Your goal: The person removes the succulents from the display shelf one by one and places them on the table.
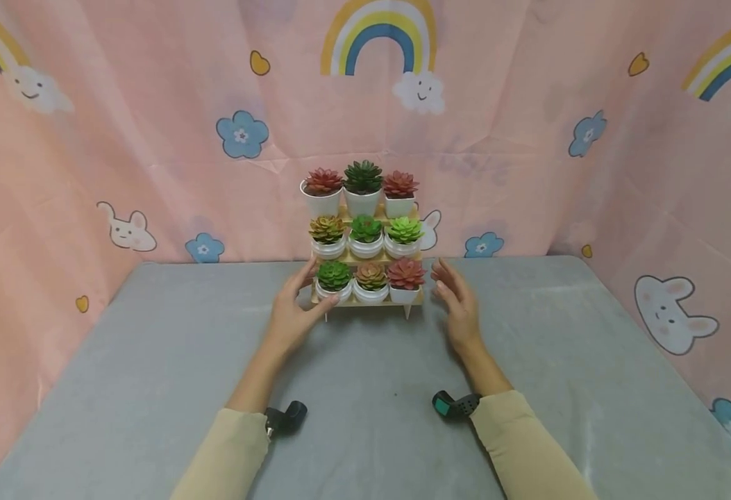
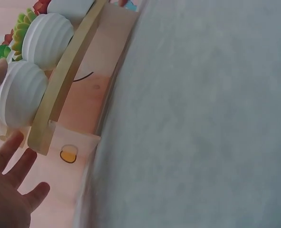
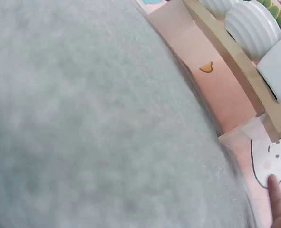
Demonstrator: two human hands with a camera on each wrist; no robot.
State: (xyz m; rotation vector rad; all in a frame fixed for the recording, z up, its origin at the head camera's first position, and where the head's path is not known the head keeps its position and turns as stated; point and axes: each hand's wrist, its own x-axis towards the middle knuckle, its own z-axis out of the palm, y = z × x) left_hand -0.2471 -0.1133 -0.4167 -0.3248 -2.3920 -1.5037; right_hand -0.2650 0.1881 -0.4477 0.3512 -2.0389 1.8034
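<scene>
A tiered wooden stand stands toward the back of the table, holding three rows of potted succulents. At its lower left corner is my left hand, thumb in front of the bottom green succulent and the other fingers spread along the stand's side. In the left wrist view, the thumb overlaps a ribbed white pot and the fingers lie by the end of the wooden shelf. My right hand is held off the stand's right side, fingers slightly bent and holding nothing. Nearest it is the bottom red succulent.
The grey table spreads around the stand. A pink curtain with rainbows, flowers and bunnies hangs right behind the table's back edge and along both sides. Each wrist wears a strap with a small black camera.
</scene>
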